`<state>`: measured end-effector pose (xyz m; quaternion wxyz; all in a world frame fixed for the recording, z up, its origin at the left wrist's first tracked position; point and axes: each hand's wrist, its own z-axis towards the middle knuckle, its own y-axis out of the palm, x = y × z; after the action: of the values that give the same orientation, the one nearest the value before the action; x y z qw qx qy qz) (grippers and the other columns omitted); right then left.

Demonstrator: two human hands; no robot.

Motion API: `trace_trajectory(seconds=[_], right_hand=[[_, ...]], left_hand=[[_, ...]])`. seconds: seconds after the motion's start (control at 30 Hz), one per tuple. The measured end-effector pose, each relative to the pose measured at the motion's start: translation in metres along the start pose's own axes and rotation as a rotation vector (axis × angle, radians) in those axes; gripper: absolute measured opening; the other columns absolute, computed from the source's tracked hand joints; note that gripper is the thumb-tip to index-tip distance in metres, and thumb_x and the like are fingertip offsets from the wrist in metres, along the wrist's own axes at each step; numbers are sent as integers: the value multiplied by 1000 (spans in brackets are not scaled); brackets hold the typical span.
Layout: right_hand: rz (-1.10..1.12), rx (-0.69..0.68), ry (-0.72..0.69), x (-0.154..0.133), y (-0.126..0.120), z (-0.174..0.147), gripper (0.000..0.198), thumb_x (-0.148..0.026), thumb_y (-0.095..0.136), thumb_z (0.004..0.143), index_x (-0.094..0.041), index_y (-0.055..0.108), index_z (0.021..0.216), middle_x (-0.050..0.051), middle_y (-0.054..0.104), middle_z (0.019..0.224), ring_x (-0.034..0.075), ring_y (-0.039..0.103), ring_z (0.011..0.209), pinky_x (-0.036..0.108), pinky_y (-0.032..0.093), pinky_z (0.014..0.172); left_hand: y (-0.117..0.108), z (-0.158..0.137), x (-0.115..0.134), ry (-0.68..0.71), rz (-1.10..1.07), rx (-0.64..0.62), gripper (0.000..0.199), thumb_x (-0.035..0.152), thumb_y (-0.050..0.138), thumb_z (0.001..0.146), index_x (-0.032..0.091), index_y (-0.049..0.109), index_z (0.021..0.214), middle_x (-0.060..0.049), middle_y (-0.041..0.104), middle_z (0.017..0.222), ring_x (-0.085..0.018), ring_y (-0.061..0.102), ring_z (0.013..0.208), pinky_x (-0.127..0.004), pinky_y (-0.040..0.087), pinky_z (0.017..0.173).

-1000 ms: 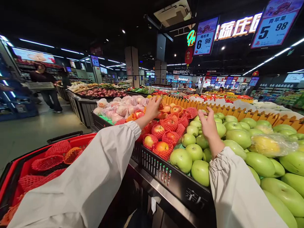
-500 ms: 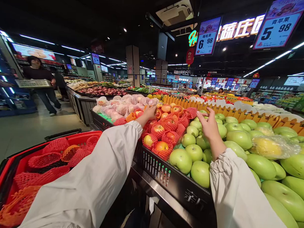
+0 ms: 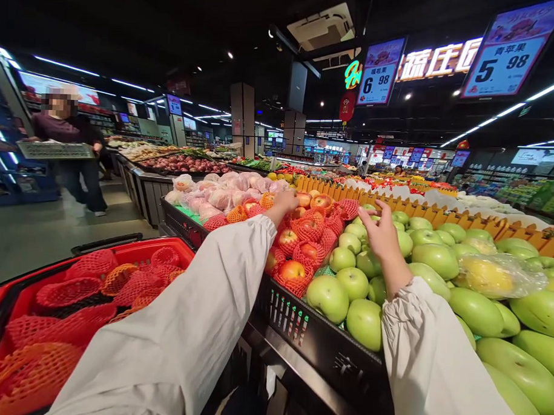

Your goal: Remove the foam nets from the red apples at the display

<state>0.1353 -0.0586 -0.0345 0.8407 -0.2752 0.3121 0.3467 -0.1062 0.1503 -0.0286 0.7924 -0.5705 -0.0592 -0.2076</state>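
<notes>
2 hands out: our left hand [image 3: 285, 203] rested, grip unclear, on round red apples [image 3: 288, 238] in foam mesh; right hand [image 3: 381, 231] hovered spread-fingered over smooth green apples [image 3: 354, 281].

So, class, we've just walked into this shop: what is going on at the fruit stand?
A person in white sleeves leans over a black crate of fruit. The left hand rests on the red apples in red foam nets, though whether it grips one cannot be told. The right hand hovers open over the green apples, holding nothing. A red basket at the left holds loose foam nets. Another person carries a tray in the aisle.
</notes>
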Motion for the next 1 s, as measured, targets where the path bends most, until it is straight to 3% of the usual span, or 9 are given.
trace_trajectory(seconds=[0.07, 0.2, 0.3, 0.47, 0.6, 0.7, 0.8, 0.93, 1.0], right_hand=[[7, 10, -13, 2, 0, 1, 90, -86, 62, 76, -24, 55, 140, 12, 70, 119, 24, 66, 86, 48, 57, 91], [7, 4, -8, 4, -1, 1, 91, -88, 62, 75, -25, 55, 140, 12, 70, 119, 23, 66, 87, 48, 58, 91], [-6, -16, -3, 2, -2, 0, 93, -86, 61, 76, -22, 54, 143, 14, 69, 122, 25, 67, 90, 49, 58, 94], [-8, -16, 11, -2, -2, -1, 94, -84, 63, 75, -18, 54, 142, 15, 69, 123, 25, 68, 90, 50, 57, 96], [1, -3, 2, -2, -1, -1, 91, -88, 63, 74, -23, 56, 138, 13, 70, 121, 24, 66, 88, 48, 57, 93], [3, 17, -12, -2, -1, 0, 91, -89, 62, 73, -23, 57, 136, 13, 70, 120, 23, 65, 86, 47, 57, 91], [5, 34, -30, 0, 0, 1, 90, -89, 62, 73, -23, 58, 135, 13, 70, 119, 22, 64, 84, 46, 57, 89], [7, 42, -46, 1, 0, 2, 89, -88, 62, 75, -24, 57, 136, 12, 71, 117, 22, 65, 83, 46, 57, 88], [5, 39, -46, 1, 0, 2, 89, -88, 62, 75, -23, 57, 136, 12, 71, 117, 23, 65, 84, 47, 57, 90]], left_hand=[[11, -2, 7, -37, 10, -40, 50, 36, 55, 91, 15, 67, 135, -22, 69, 140, -36, 65, 130, -44, 51, 106], [28, -3, 12, -69, 53, -129, 53, 35, 70, 77, 15, 71, 126, -24, 70, 137, -41, 58, 139, -52, 42, 116], [31, -1, 11, -63, 69, -161, 53, 30, 71, 72, 15, 72, 123, -24, 71, 136, -41, 58, 139, -54, 35, 120], [29, -1, 11, -66, 78, -171, 48, 27, 71, 76, 17, 70, 123, -23, 71, 135, -40, 62, 134, -53, 35, 119], [28, -11, 10, -62, 75, -100, 58, 34, 74, 82, 15, 61, 136, -25, 67, 142, -41, 51, 146, -52, 31, 122], [24, -20, 10, -83, 61, -20, 68, 49, 69, 91, 10, 50, 144, -29, 60, 149, -42, 46, 150, -52, 30, 122], [18, -28, 12, -164, -95, 82, 73, 63, 63, 94, 8, 50, 140, -31, 59, 149, -43, 52, 144, -50, 34, 118], [11, -35, 13, -255, -271, 157, 64, 63, 52, 102, 8, 48, 136, -29, 64, 140, -37, 64, 129, -43, 45, 103], [7, -36, 13, -234, -308, 182, 63, 63, 43, 106, 7, 46, 136, -28, 67, 136, -34, 66, 124, -42, 47, 99]])
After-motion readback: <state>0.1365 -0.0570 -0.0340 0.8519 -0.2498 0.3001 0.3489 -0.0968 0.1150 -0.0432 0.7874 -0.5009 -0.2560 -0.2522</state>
